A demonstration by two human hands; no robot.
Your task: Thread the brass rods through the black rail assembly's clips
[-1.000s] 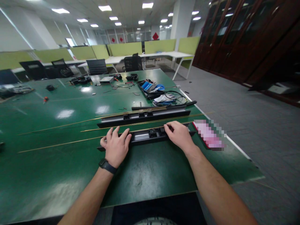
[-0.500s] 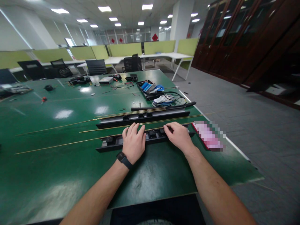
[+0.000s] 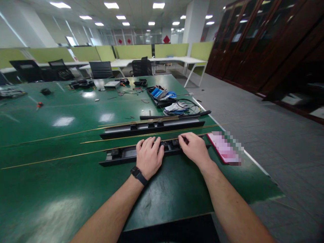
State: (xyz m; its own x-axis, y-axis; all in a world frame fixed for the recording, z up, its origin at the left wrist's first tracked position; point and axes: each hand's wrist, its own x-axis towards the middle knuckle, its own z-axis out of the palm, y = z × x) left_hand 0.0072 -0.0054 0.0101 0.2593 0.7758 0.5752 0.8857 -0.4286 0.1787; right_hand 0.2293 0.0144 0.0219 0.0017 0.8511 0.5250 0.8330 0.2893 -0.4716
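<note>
Both hands are over the nearer black channel rail (image 3: 129, 153), which lies lengthwise across the table with dark blocks set inside it. My left hand (image 3: 149, 157), with a watch on its wrist, rests across the rail's middle, palm down, its fingers stretched out to the far edge. Further right, my right hand (image 3: 194, 147) has thumb and forefinger pinched at the far edge, where a thin gold rod (image 3: 63, 157) meets the fingertips. One block (image 3: 116, 153) shows at the rail's left end, and another block (image 3: 175, 143) sits between the hands.
Behind lies a second channel rail (image 3: 152, 128) with more gold rods alongside. A phone (image 3: 222, 146) lies right of my right hand. Farther back are a black tray (image 3: 157, 96) of blue items, gloves (image 3: 176, 108) and a cable coil. The green table's (image 3: 76, 189) right edge borders the walkway.
My left hand has slid right along the rail, nearer my right hand, uncovering more of the rail's left part. My right hand stays almost in place. The view has shifted slightly.
</note>
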